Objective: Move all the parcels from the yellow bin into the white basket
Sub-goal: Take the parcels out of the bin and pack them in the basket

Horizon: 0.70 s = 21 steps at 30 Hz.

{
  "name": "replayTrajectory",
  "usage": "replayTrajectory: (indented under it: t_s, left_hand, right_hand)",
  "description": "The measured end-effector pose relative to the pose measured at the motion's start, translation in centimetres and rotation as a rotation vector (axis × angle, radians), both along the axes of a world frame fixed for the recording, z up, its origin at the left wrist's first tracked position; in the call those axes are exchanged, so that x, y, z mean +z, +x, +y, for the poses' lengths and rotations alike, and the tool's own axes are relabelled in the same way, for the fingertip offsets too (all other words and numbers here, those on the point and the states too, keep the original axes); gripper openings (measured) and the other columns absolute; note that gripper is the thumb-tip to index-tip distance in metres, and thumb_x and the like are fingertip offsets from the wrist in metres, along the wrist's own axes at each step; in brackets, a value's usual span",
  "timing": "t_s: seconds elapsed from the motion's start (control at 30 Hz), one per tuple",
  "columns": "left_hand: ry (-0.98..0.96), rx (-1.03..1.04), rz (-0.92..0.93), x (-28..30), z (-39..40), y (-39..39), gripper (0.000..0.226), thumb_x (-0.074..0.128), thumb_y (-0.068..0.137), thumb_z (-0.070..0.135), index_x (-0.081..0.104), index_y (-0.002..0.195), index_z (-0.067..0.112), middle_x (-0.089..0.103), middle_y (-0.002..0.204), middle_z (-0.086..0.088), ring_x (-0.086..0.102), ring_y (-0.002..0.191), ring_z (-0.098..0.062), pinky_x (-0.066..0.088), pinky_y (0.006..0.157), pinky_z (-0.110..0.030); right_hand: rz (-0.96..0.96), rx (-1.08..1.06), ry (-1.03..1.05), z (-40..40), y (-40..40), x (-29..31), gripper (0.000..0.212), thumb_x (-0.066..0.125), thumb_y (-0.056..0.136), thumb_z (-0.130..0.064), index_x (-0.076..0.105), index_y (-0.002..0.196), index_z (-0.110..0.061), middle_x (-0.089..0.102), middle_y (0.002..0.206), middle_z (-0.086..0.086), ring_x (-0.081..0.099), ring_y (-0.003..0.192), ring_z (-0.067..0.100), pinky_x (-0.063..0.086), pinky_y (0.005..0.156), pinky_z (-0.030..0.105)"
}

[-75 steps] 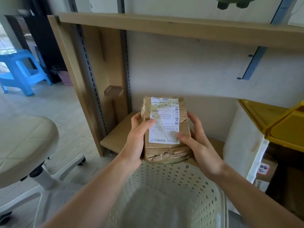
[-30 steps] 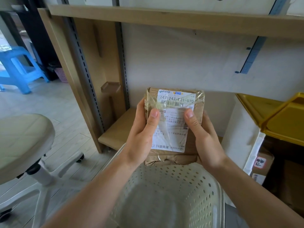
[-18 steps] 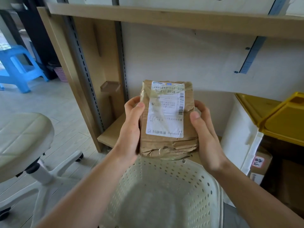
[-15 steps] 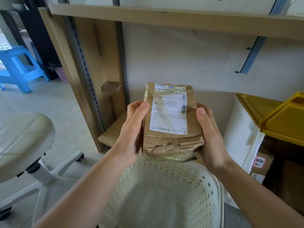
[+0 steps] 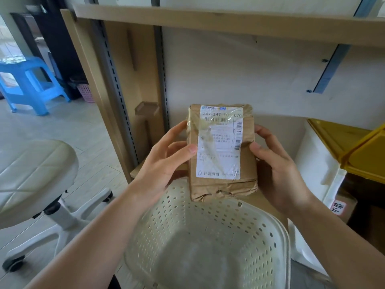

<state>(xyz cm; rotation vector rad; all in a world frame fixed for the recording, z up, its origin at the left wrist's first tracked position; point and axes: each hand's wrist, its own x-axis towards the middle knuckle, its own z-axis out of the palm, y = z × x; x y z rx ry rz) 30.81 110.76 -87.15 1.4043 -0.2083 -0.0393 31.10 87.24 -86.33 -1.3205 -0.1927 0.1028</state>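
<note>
White basket (image 5: 208, 236): nearest, perforated, nothing visible inside it. 
Parcel (image 5: 221, 151): brown paper, taped, white label facing the camera; held upright above the basket's far rim. 
Left hand (image 5: 166, 161): grasping the parcel's left edge, thumb on the front. 
Right hand (image 5: 277, 163): grasping the right edge, thumb on the front. 
Yellow bin (image 5: 354, 147): far right, lid raised; a second labelled parcel (image 5: 341, 207) shows below it. 
Step, by judgement: first parcel in transit. Next move calls for lowering it into the basket and letting go, then reaching right for more.
</note>
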Motion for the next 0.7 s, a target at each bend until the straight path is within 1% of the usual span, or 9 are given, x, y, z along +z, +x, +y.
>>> replayTrajectory:
  t_s: [0.03,0.13,0.23,0.3,0.4,0.5,0.6,0.63,0.7]
  left_hand:
    - [0.008,0.004,-0.026,-0.1,0.3,-0.1,0.078,0.078,0.078,0.037,0.048,0.149,0.034,0.072,0.122,-0.014,0.069,0.115,-0.030,0.056,0.089,-0.042]
    - [0.028,0.011,-0.095,-0.5,1.1,-0.4,0.077,0.074,0.079,0.031,0.047,0.151,0.032,0.070,0.126,-0.014,0.066,0.121,-0.029,0.058,0.089,-0.036]
    - [0.024,0.002,-0.117,-0.8,1.6,-0.5,0.076,0.073,0.080,0.027,0.046,0.152,0.031,0.066,0.132,-0.017,0.063,0.124,-0.035,0.058,0.090,-0.044]
    - [0.036,-0.005,-0.122,-0.8,1.6,-0.6,0.077,0.073,0.081,0.027,0.045,0.152,0.030,0.066,0.133,-0.016,0.063,0.125,-0.035,0.058,0.091,-0.045]
    - [0.059,-0.003,-0.120,-0.8,1.5,-0.7,0.074,0.073,0.083,0.024,0.045,0.152,0.031,0.068,0.131,-0.013,0.065,0.123,-0.031,0.059,0.088,-0.039]
    - [0.090,0.030,-0.111,-0.8,1.3,-0.8,0.067,0.067,0.089,0.019,0.044,0.151,0.032,0.072,0.125,-0.011,0.068,0.119,-0.025,0.059,0.084,-0.032]
    - [0.075,0.055,-0.035,-0.6,0.9,-1.2,0.058,0.067,0.092,0.028,0.046,0.146,0.033,0.076,0.115,-0.007,0.073,0.107,-0.023,0.059,0.072,-0.030]
    - [0.064,0.066,-0.002,-0.5,0.8,-1.3,0.052,0.069,0.094,0.033,0.049,0.142,0.031,0.076,0.113,-0.006,0.073,0.103,-0.024,0.059,0.070,-0.030]
    - [0.040,0.084,0.072,-0.4,0.5,-1.6,0.046,0.066,0.093,0.043,0.054,0.135,0.027,0.077,0.112,-0.006,0.073,0.103,-0.028,0.060,0.072,-0.039]
  right_hand:
    - [-0.012,0.021,0.003,-0.1,0.2,0.0,0.042,0.058,0.090,-0.021,0.057,0.131,-0.033,0.071,0.113,0.014,0.062,0.096,0.034,0.045,0.080,0.054]
    - [-0.048,0.058,-0.003,0.2,0.3,-0.3,0.052,0.055,0.080,-0.010,0.052,0.129,-0.028,0.067,0.105,0.014,0.051,0.081,0.023,0.036,0.071,0.039]
    - [-0.069,0.081,-0.008,0.5,0.1,-0.5,0.054,0.053,0.078,-0.006,0.048,0.128,-0.026,0.069,0.104,0.009,0.056,0.077,0.014,0.039,0.068,0.031]
    - [-0.070,0.080,-0.009,0.5,0.0,-0.3,0.053,0.053,0.078,-0.006,0.048,0.127,-0.025,0.069,0.102,0.007,0.056,0.073,0.011,0.039,0.065,0.028]
    - [-0.064,0.067,-0.051,0.4,-0.1,-0.2,0.050,0.053,0.083,-0.005,0.049,0.129,-0.024,0.070,0.102,0.005,0.056,0.073,0.010,0.041,0.063,0.025]
    - [-0.043,0.036,-0.110,0.2,-0.4,-0.3,0.043,0.049,0.097,0.001,0.047,0.134,-0.021,0.072,0.097,0.000,0.058,0.071,0.008,0.043,0.063,0.025]
    - [-0.008,-0.014,-0.141,0.2,-0.8,-0.2,0.038,0.055,0.100,-0.010,0.050,0.136,-0.021,0.073,0.091,-0.002,0.062,0.070,0.008,0.048,0.068,0.031]
    - [0.007,-0.033,-0.145,0.3,-0.9,-0.1,0.039,0.061,0.098,-0.019,0.052,0.136,-0.021,0.075,0.092,-0.001,0.065,0.071,0.011,0.050,0.070,0.035]
    - [0.050,-0.067,-0.181,0.4,-1.4,0.1,0.050,0.068,0.087,-0.039,0.056,0.133,-0.023,0.078,0.099,0.005,0.072,0.082,0.023,0.055,0.077,0.041]
